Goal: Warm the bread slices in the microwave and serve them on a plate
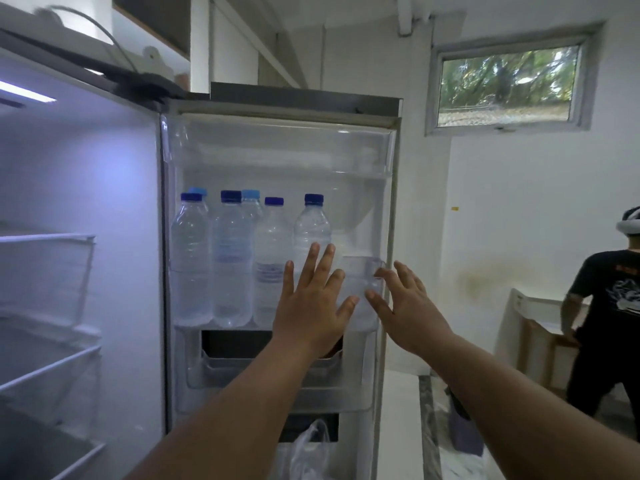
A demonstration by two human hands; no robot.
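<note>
Both arms reach forward and up at the open fridge door (pixel 284 216), forearms bare and nearly straight. The left hand (pixel 311 306) is raised with its back to the camera, fingers straight and fanned apart, in front of the door shelf (pixel 221 325) that carries the water bottles (pixel 230 258); whether its palm touches the shelf front I cannot tell. The right hand (pixel 405 306) is just beside it, also with fingers spread and only slightly bent, its fingertips (pixel 382 273) at or very near the right edge of that shelf, close to the door's seal. Neither grip holds anything; both are spread wide. Six clear bottles with blue caps stand upright in a row on the shelf, left of the hands, the rightmost partly behind the left hand's fingers. No bread, plate or microwave shows anywhere in view, so where the slices are cannot be told from here. Below the hands sits a lower door bin (pixel 263 372), and at the bottom of the door a crumpled clear plastic bag (pixel 308 452) whose contents I cannot make out. To the left the lit fridge interior (pixel 79 202) shows wire shelves (pixel 48 268). At the far right another person (pixel 609 317) in a dark shirt stands by a low white cabinet (pixel 533 327), under a small window (pixel 505 84).
</note>
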